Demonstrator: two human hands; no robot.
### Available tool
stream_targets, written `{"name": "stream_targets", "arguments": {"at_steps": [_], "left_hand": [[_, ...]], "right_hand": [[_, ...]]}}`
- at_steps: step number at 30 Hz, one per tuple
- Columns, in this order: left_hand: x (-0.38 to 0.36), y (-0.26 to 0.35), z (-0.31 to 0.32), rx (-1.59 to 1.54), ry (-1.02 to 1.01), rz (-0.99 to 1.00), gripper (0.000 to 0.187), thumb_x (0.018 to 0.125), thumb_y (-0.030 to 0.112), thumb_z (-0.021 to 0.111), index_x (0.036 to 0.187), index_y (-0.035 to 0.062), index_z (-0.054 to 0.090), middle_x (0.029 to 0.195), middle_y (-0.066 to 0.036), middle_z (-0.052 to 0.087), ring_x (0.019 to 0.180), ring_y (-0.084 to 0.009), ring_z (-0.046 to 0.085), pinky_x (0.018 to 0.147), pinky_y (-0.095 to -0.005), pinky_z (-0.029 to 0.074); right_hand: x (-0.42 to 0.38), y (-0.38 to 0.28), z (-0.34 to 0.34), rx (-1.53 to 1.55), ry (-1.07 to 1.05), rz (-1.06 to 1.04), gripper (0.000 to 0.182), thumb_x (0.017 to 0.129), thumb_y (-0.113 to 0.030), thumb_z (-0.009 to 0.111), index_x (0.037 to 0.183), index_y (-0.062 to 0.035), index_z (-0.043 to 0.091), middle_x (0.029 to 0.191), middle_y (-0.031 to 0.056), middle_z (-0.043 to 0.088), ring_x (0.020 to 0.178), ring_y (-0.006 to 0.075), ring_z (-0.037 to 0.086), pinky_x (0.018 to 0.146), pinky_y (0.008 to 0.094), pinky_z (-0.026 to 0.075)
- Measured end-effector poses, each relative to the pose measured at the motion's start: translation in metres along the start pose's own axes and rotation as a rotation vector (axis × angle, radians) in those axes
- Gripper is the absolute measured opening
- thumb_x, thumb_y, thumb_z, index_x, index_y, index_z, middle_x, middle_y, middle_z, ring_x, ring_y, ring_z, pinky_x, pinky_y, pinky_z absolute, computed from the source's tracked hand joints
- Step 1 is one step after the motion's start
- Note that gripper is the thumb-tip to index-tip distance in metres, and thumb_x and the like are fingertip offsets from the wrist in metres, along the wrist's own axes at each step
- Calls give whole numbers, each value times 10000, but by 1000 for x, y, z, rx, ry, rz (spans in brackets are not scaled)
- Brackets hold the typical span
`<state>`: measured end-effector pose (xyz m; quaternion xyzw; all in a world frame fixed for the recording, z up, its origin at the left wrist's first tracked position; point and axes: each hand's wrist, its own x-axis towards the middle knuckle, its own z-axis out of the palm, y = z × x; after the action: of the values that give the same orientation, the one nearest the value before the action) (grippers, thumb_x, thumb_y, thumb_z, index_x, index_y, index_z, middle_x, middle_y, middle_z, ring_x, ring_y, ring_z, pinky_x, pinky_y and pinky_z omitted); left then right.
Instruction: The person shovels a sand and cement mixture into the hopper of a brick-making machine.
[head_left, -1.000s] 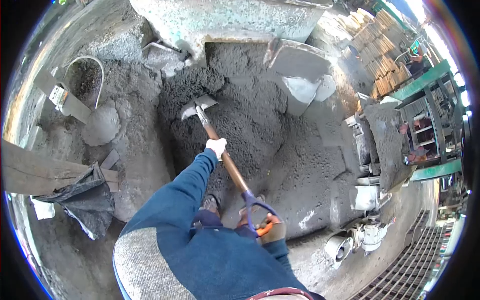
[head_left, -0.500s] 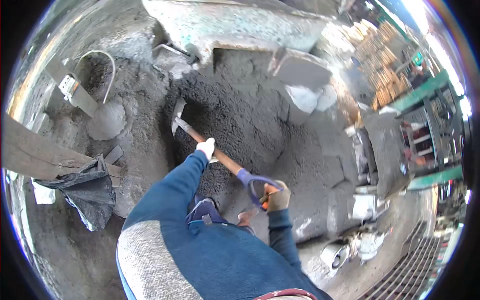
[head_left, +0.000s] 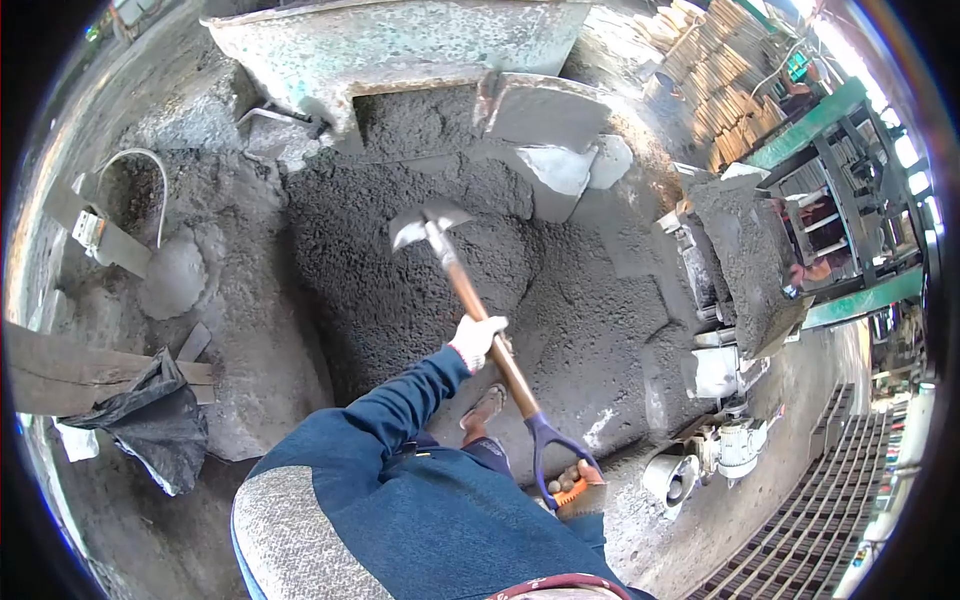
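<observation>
A shovel (head_left: 492, 360) with a wooden shaft and a purple D-shaped grip slants across the middle of the head view. My left hand (head_left: 478, 340), in a white knit glove, is wrapped round the shaft at mid-length. Lower right, my right hand (head_left: 580, 486) has its gloved fingers closed round the D-grip, where an orange patch shows. The metal blade (head_left: 432, 222) points away from me, slightly blurred, over a broad heap of dark, wet, grainy mix (head_left: 385, 265).
Behind the heap stands a pale green, stained metal hopper (head_left: 400, 50). Left are a wooden beam (head_left: 100, 365) and a black plastic sheet (head_left: 155, 420). Right are a motor (head_left: 740, 450), a green-framed machine (head_left: 865, 295) and stacked wood strips (head_left: 715, 80). A metal grating (head_left: 800, 500) lies lower right.
The shovel blade has swung right and come up out of the hollow on the left of the heap. Both hands moved right and lower, still on the shovel. The view has shifted.
</observation>
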<state>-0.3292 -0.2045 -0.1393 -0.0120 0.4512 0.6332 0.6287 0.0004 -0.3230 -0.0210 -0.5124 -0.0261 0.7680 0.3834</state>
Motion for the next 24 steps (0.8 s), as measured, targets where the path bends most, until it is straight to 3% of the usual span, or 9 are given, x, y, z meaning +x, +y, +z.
{"name": "stream_targets", "arguments": {"at_steps": [4, 5, 6, 9, 13, 16, 20, 23, 24], "left_hand": [[88, -15, 36, 299, 123, 127, 294, 858, 184, 742, 914, -13, 530, 710, -140, 583, 596, -276, 625, 532, -473, 549], [119, -23, 31, 396, 160, 93, 334, 865, 209, 736, 946, -31, 518, 707, -152, 580, 577, -284, 618, 518, -475, 547], [119, -15, 39, 201, 197, -63, 308, 852, 213, 740, 857, -51, 582, 707, -127, 605, 585, -253, 618, 545, -416, 520], [138, -32, 31, 545, 245, 1, 287, 858, 179, 687, 869, -73, 552, 666, -146, 548, 533, -283, 590, 492, -468, 522], [122, -70, 52, 275, 247, -9, 237, 870, 130, 683, 859, -61, 543, 642, -143, 543, 477, -290, 576, 448, -476, 535], [100, -69, 72, 81, 286, -186, 222, 870, 130, 697, 854, -38, 552, 670, -160, 555, 530, -306, 611, 510, -512, 573], [95, -62, 68, -101, 117, -126, 172, 871, 155, 690, 885, 41, 561, 686, -117, 568, 568, -291, 602, 597, -508, 584], [30, -3, 89, -340, -102, -181, 112, 872, 149, 677, 857, 63, 607, 717, -116, 591, 611, -276, 607, 667, -442, 569], [-4, 19, 95, -397, -162, -197, 119, 871, 161, 677, 848, 66, 609, 712, -112, 592, 617, -277, 610, 676, -424, 563]], "right_hand": [[69, 2, 95, 67, -134, -43, 130, 938, -170, 574, 852, -94, 513, 730, 23, 484, 617, 172, 486, 633, 367, 460], [106, 13, 106, 47, -153, -52, 152, 945, -169, 577, 841, -84, 506, 727, 33, 500, 611, 176, 496, 624, 367, 470], [120, 11, 123, 42, 30, -37, 188, 954, -170, 585, 817, -72, 502, 713, 46, 517, 575, 185, 503, 591, 368, 484], [144, 14, 71, -37, 60, 35, 175, 970, -172, 581, 852, -57, 523, 709, 52, 517, 576, 197, 537, 597, 409, 535], [159, -6, 8, -30, 122, 61, 154, 957, -158, 594, 867, -48, 536, 741, 69, 539, 599, 198, 552, 602, 378, 532], [126, -41, 31, -138, 88, 5, 129, 933, -104, 601, 846, -23, 552, 753, 81, 557, 598, 203, 566, 509, 362, 514], [82, -83, 66, -146, -382, -59, 229, 973, -227, 625, 1024, -7, 595, 884, 101, 628, 796, 248, 648, 732, 399, 561], [83, -109, 96, -123, -794, -32, 503, 979, -491, 568, 1190, -35, 592, 1067, 125, 666, 1021, 303, 641, 949, 512, 490], [97, -104, 103, -60, -765, 25, 592, 967, -583, 539, 1216, -48, 591, 1110, 125, 669, 1062, 314, 630, 976, 537, 468]]}}
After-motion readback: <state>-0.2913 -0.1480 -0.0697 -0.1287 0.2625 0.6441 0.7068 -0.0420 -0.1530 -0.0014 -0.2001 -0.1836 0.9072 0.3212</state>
